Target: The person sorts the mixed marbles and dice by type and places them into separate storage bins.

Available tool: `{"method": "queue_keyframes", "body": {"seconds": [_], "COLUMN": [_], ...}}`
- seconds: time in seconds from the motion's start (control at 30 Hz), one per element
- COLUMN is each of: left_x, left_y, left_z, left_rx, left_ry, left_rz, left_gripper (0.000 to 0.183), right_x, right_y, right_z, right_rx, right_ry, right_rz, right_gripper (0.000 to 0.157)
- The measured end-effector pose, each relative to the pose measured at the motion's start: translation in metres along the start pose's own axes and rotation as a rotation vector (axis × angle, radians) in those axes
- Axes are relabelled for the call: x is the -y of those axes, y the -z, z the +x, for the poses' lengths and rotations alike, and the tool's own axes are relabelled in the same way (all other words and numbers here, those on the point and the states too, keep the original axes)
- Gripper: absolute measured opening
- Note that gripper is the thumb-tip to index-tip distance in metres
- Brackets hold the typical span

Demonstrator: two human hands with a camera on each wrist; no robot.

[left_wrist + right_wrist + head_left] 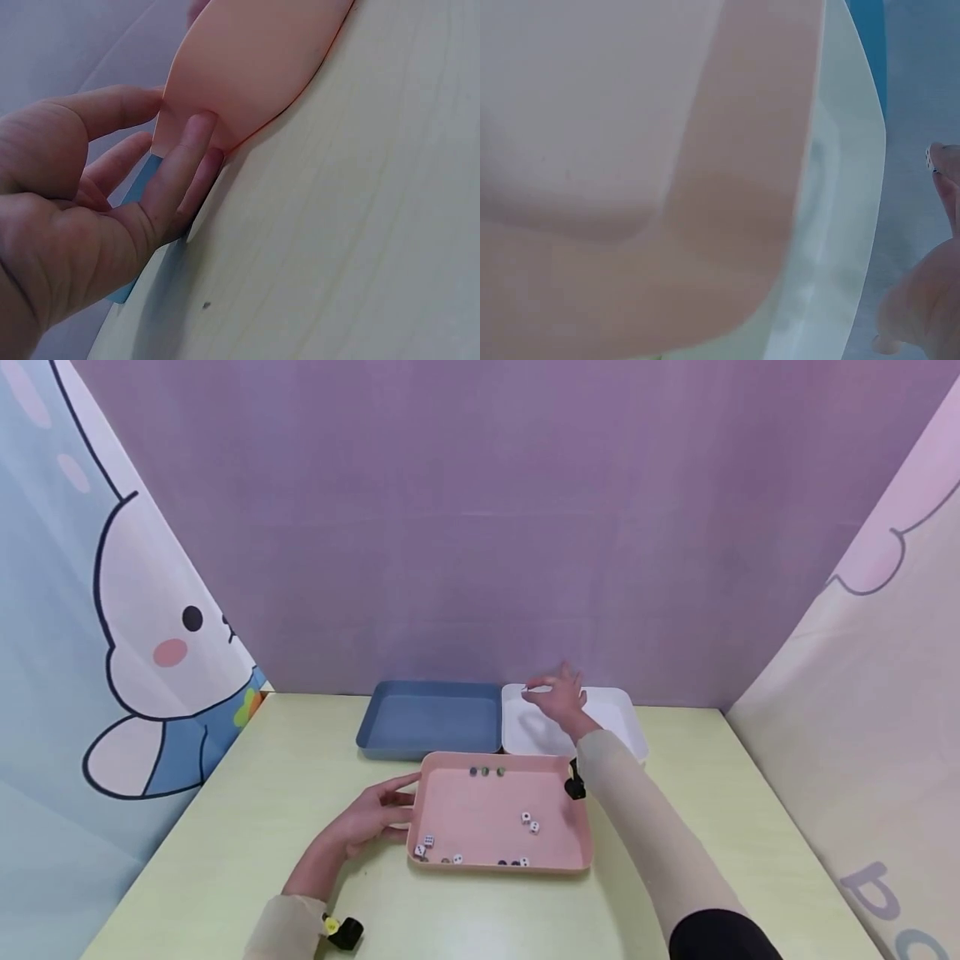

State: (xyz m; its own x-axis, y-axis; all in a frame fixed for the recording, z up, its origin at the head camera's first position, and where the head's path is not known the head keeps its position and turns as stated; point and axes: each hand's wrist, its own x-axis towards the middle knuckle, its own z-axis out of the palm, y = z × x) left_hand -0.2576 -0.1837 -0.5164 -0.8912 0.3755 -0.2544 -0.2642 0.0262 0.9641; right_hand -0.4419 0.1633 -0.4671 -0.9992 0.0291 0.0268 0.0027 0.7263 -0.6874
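Beige sleeves (652, 818) reach across the worktop (292, 760), closest to me in the head feed. I see the left hand (371, 814) with its fingers spread, tips touching the outer left wall of the pink tray (472, 814). My right hand (558, 697) pinches a white die (929, 158) over the white tray (615, 718), just beside the blue tray (435, 722). More dice (526, 817) and small dark pieces (485, 772) lie in the pink tray.

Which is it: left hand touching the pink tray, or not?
Touching. The left wrist view shows the left hand with its fingertips against the pink tray.
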Motion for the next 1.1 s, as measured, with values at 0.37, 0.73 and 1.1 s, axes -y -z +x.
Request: {"method": "queue_keyframes", "body": {"seconds": [0.37, 0.73, 1.1], "left_x": [0.004, 0.002, -0.003], "left_y": [0.001, 0.001, 0.004], "left_z": [-0.002, 0.001, 0.006], "left_rx": [0.036, 0.036, 0.024], "left_ry": [-0.016, -0.01, -0.009], "left_rz": [-0.001, 0.009, 0.029], "left_gripper": [0.07, 0.07, 0.07], "right_x": [-0.005, -0.006, 0.027], "right_y": [-0.009, -0.001, -0.002], "right_z": [-0.006, -0.008, -0.027], "right_rx": [0.031, 0.026, 0.044], "right_ry": [-0.026, -0.035, 0.123], "right_rz": [0.042, 0.12, 0.202], "right_gripper": [0.034, 0.04, 0.028]}}
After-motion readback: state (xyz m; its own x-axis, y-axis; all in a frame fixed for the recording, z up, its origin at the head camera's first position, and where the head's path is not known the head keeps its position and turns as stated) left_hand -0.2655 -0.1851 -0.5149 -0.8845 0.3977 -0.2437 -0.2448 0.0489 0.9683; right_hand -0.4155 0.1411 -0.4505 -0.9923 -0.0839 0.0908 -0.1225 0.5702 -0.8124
